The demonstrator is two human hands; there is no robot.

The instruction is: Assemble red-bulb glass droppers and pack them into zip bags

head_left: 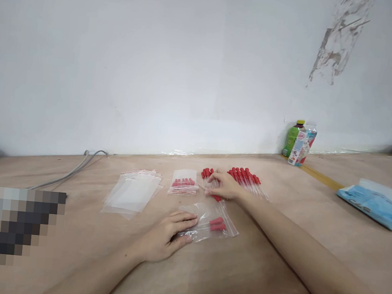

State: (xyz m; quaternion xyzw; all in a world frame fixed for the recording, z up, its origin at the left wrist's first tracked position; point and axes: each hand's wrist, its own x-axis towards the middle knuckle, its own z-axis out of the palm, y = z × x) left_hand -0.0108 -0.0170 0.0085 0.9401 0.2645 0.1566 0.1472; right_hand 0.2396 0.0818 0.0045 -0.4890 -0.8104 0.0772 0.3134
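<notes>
A clear zip bag [202, 234] lies on the table with two red-bulbed droppers [217, 224] inside, bulbs towards its right end. My left hand [169, 234] holds the left end of this bag down, fingers on top and thumb at the near edge. Above the bag, my right hand [225, 186] pinches a dropper [216, 197], its red bulb under the palm and its thin stem pointing left. Just behind that hand lie a small group of droppers [207, 172] and a larger row of droppers [243, 175], partly covered by the hand and wrist.
Filled bags [183, 182] are stacked left of the droppers. Flat zip bags [132, 189] lie further left, near a grey cable [77, 168]. A green bottle [291, 139] and a carton [302, 147] stand by the wall. A blue tissue pack [376, 206] lies at right.
</notes>
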